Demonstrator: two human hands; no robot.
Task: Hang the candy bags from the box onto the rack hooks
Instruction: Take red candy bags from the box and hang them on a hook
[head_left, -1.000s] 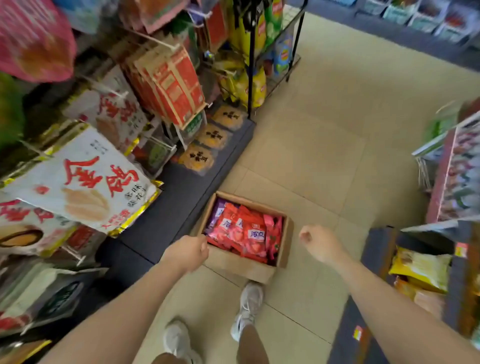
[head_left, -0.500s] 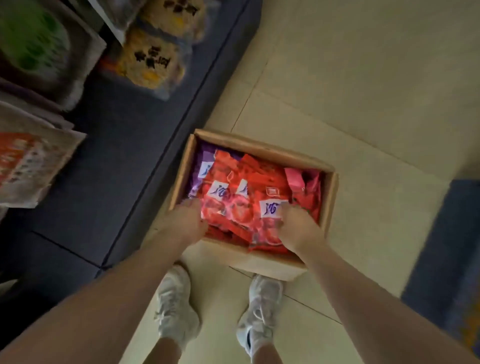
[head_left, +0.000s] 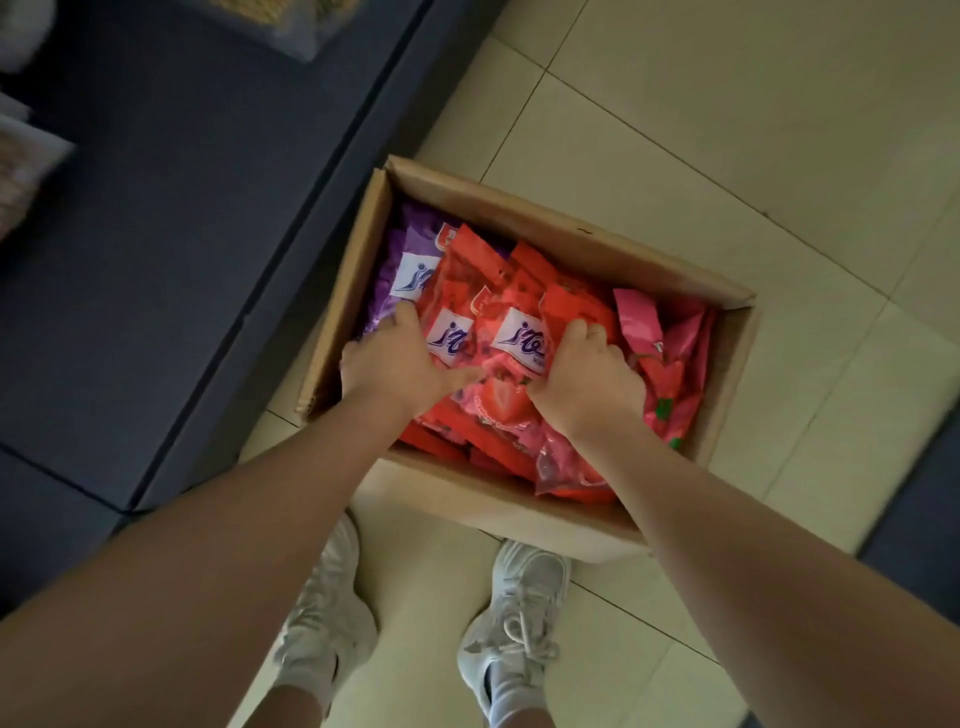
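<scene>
An open cardboard box (head_left: 582, 236) stands on the tiled floor, full of red candy bags (head_left: 498, 291) with white labels. A purple bag (head_left: 410, 260) lies at its left side and pink bags (head_left: 670, 353) at its right. Both hands are inside the box. My left hand (head_left: 395, 364) grips the left edge of the top red bags, thumb across them. My right hand (head_left: 587, 374) curls its fingers around the right edge of the same bags. The rack hooks are out of view.
A dark blue shelf base (head_left: 182, 234) runs along the left of the box, with snack packs (head_left: 291, 21) on it at the top. Another dark base edge (head_left: 914, 499) shows at the right. My white shoes (head_left: 519, 613) stand just before the box.
I have bent down from standing; the view dropped from the racks to the box. Both hands went from above the box into it and closed on the top red bags.
</scene>
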